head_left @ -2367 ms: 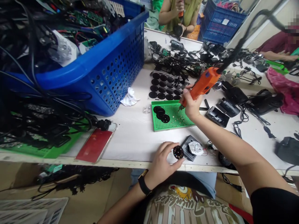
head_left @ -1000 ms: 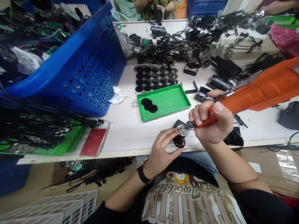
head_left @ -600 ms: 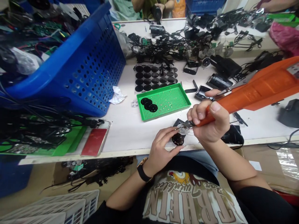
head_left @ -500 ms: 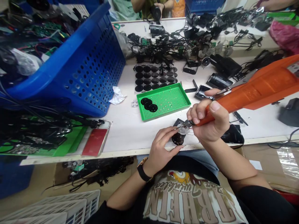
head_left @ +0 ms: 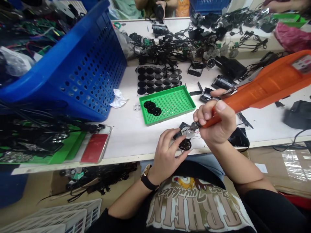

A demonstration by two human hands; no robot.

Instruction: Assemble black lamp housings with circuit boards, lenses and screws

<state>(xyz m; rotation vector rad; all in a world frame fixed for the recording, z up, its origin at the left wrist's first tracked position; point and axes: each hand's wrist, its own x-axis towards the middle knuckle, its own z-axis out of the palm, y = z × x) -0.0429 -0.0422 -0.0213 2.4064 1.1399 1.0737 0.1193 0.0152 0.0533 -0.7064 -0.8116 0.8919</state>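
My right hand [head_left: 215, 121] grips an orange corded hand tool [head_left: 257, 85], and its thin metal tip meets a small silvery part with fine wires [head_left: 189, 131]. That part sits on a dark grey housing [head_left: 182, 127]. My left hand [head_left: 166, 152] holds the housing with its fingertips. Just below, a round black disc with small specks [head_left: 185, 144] lies by my left thumb. The hands partly hide the housing and disc.
A blue perforated basket [head_left: 80, 68] stands at left beside a green pegged tray [head_left: 175, 105] holding several black discs. Behind lies a sheet of black discs [head_left: 157, 79]. Tangled cables and dark devices crowd the far table. A co-worker's hands [head_left: 159, 8] show beyond it.
My right hand has come down from above the green tray, bringing the tool tip to the silvery part. My left hand has moved onto the housing. The whole view has shifted.
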